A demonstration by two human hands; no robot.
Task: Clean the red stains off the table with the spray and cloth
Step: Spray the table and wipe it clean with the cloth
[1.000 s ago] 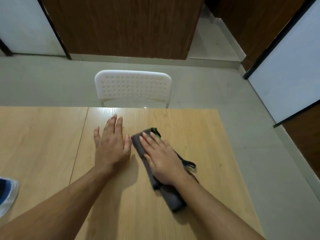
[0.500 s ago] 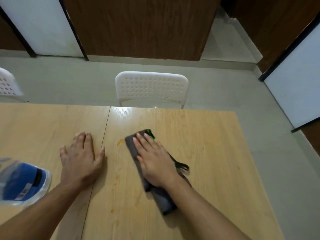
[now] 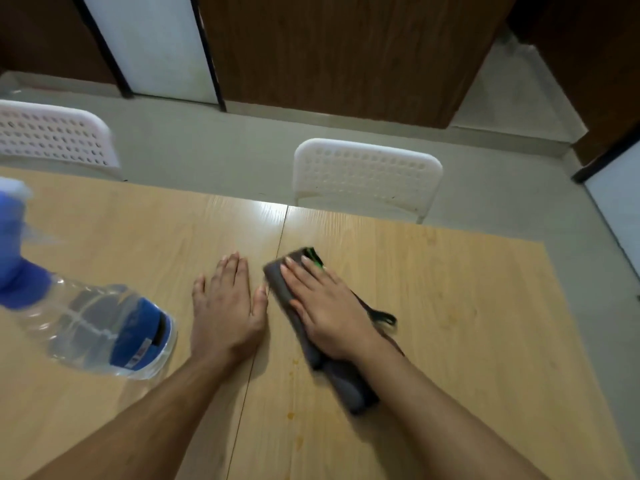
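Note:
My right hand presses flat on a folded dark grey cloth with a green tag, on the wooden table just right of the seam. My left hand rests flat on the table, fingers straight, just left of the seam and beside the cloth. Small orange-red stains dot the wood below the cloth near the seam. A clear spray bottle with a blue label and blue spray head stands at the left, apart from both hands.
Two white perforated chairs stand behind the table's far edge, one straight ahead and one at the far left. The table's right edge drops to grey floor. Brown panels and white boards line the walls.
The view has swung left, bringing the spray bottle and the second chair into view. My right hand has slid the cloth left towards the seam; my left hand stays flat.

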